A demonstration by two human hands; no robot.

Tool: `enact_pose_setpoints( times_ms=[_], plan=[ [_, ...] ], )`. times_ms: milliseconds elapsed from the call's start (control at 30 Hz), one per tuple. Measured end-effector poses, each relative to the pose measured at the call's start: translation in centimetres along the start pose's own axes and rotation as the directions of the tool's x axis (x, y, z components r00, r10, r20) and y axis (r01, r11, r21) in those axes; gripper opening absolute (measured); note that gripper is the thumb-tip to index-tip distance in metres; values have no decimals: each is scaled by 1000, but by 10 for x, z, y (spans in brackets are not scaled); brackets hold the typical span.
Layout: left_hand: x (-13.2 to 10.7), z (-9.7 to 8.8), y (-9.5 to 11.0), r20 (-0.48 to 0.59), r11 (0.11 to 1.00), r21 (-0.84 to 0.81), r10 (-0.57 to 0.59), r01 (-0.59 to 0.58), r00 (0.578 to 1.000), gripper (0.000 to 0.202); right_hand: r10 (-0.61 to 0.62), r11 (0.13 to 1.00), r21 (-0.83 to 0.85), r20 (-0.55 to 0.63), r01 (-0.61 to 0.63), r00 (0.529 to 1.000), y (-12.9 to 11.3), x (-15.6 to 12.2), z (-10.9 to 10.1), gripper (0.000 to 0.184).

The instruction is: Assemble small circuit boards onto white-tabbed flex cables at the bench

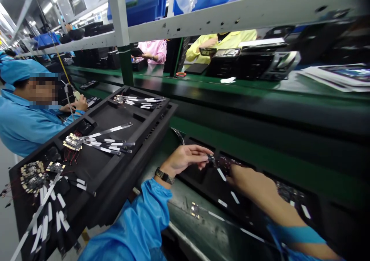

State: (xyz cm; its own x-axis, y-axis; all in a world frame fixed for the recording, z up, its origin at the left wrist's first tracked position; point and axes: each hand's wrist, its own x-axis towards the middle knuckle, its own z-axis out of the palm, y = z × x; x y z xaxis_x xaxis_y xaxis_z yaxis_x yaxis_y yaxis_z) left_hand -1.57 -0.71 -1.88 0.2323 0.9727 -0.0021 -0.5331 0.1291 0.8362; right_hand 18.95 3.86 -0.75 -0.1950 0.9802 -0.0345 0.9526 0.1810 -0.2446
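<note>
My left hand (187, 160), with a dark band on the wrist, pinches a small circuit board (211, 159) between thumb and fingertips. A ribbon cable with a white strip (221, 174) hangs beside the board. Close on the right, my right hand (245, 180) reaches over a black tray (199, 174); its fingers are blurred and mostly hidden. Dark boards (228, 161) lie in the tray just beyond those fingers. More boards (290, 191) are in a compartment farther right. On the bench in front rests a loose board (195, 210) with a long ribbon cable (216, 216).
At left, a black foam tray (115, 114) on a stack holds bundles of boards (33, 176) with white-marked ribbon cables. A co-worker in blue (26, 118) sits beyond it. A metal rail (202, 22) and post (120, 34) cross ahead. Other people work across the green bench.
</note>
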Motion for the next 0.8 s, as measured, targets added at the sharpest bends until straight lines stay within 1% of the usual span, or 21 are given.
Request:
enact_pose_setpoints(
  times_ms=[67, 100, 133, 200, 267, 300, 367, 433, 500, 567, 633, 733, 800],
  plan=[
    [-1, 0, 2, -8, 1000, -18, 10, -10, 1000, 61, 21, 999, -41, 110, -17, 994, 3, -4, -8, 28],
    [-1, 0, 3, -12, 999, -28, 19, -19, 1000, 60, 29, 999, -26, 135, -26, 990, 6, -6, -12, 27],
    [-2, 0, 4, -18, 999, -39, 28, -29, 999, 59, 32, 999, 35, 128, -37, 991, 8, -9, -16, 26],
    [-2, 0, 6, -36, 997, -63, 43, -45, 998, 58, 32, 967, 247, 116, -59, 993, 15, -16, -20, 21],
    [-3, 1, 7, -54, 995, -88, 48, -52, 997, 58, 56, 872, 475, 134, -114, 989, 21, -24, -21, 8],
    [-3, 1, 7, -62, 993, -100, 50, -56, 997, 58, 71, 817, 560, 144, -140, 987, 23, -29, -21, 7],
    [-4, 2, 9, -80, 991, -119, 54, -63, 995, 57, 73, 730, 668, 134, -144, 988, 25, -40, -20, 19],
    [-5, 4, 10, -106, 989, -133, 51, -65, 993, 55, 54, 691, 716, 92, -103, 994, 23, -49, -19, 23],
    [-5, 6, 12, -135, 988, -142, 45, -64, 990, 51, 45, 690, 720, 56, -72, 997, 20, -56, -20, 21],
    [-6, 7, 13, -159, 986, -152, 45, -70, 986, 48, 61, 706, 705, 37, -69, 997, 16, -60, -22, 22],
    [-6, 8, 14, -174, 983, -167, 46, -75, 984, 46, 86, 695, 713, 40, -88, 996, 14, -63, -22, 25],
    [-7, 8, 15, -183, 977, -199, 37, -74, 982, 46, 141, 617, 777, 50, -128, 989, 15, -66, -21, 34],
    [-7, 7, 16, -194, 971, -225, 34, -78, 980, 45, 186, 583, 803, 16, -123, 982, 18, -68, -19, 36]
  ],
)
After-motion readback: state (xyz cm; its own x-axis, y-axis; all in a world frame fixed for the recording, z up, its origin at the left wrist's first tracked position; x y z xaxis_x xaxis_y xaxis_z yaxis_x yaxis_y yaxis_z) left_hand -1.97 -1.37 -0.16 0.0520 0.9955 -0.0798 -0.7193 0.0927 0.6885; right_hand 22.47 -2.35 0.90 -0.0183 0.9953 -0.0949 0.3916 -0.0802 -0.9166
